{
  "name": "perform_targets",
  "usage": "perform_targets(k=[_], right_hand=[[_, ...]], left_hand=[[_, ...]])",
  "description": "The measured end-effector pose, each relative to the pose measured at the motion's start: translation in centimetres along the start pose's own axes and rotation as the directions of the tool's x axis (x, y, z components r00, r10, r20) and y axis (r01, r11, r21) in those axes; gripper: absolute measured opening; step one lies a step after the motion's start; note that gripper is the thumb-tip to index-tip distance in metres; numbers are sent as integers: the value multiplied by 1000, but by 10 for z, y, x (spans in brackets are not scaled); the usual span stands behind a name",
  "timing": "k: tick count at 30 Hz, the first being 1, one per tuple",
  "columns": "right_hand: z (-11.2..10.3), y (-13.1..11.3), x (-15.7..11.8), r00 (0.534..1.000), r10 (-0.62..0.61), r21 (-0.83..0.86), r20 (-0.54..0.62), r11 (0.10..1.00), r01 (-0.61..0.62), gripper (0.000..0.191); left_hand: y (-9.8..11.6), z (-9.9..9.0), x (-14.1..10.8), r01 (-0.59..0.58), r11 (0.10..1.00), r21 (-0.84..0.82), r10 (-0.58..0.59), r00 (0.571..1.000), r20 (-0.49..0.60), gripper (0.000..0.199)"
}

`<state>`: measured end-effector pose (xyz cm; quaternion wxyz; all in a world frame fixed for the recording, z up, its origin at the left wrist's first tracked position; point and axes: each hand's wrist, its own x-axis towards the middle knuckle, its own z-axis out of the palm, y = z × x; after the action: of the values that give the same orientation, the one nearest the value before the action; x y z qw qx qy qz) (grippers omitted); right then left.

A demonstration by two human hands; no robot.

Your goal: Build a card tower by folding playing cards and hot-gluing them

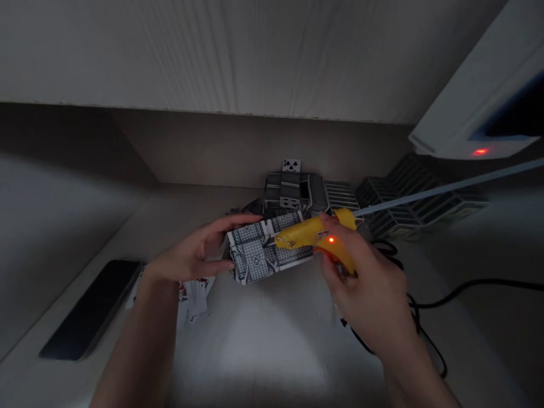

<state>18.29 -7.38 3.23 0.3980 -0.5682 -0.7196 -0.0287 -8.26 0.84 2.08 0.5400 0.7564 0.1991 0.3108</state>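
In my right hand (361, 277) is a yellow hot glue gun (304, 231) with a lit red light and a long glue stick (446, 187) running out of its back. Its nozzle points left, down at a box-like model built of playing cards (256, 259); whether the tip touches cannot be told. My left hand (199, 249) grips the model's left end between thumb and fingers, holding it slightly tilted. The cards show blue-grey checked backs and white edges. Just behind stands a darker card-built piece (293, 190), with a clubs card (291, 165) on top.
A black phone (93, 309) lies at the left, near loose playing cards (193, 300) partly behind my left forearm. Black cables (459, 286) curl at the right. Stair-like dark structures (408, 195) stand at the back right, below a white device (480, 96) with a red light. A pale panel (212, 56) overhangs the back.
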Motion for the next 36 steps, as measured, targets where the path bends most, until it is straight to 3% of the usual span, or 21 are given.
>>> perform_targets(k=[9,15,24,36], right_hand=[[0,2,-3,999,-3,-55,-34,998,1,46],[-2,-1,-4,995,-73,-136,-73,989,62,47],[-7,-5,-6,987,-153,-219,44,963,159,48],[-4,-7,-3,979,-190,-316,-68,935,159,46]], left_hand=[[2,0,1,23,1000,-16,-24,999,-26,62],[-1,-1,0,29,999,-15,-30,998,-48,64],[0,0,2,42,996,-78,-45,998,-34,67],[-4,-4,0,50,994,-101,-57,996,-66,67]])
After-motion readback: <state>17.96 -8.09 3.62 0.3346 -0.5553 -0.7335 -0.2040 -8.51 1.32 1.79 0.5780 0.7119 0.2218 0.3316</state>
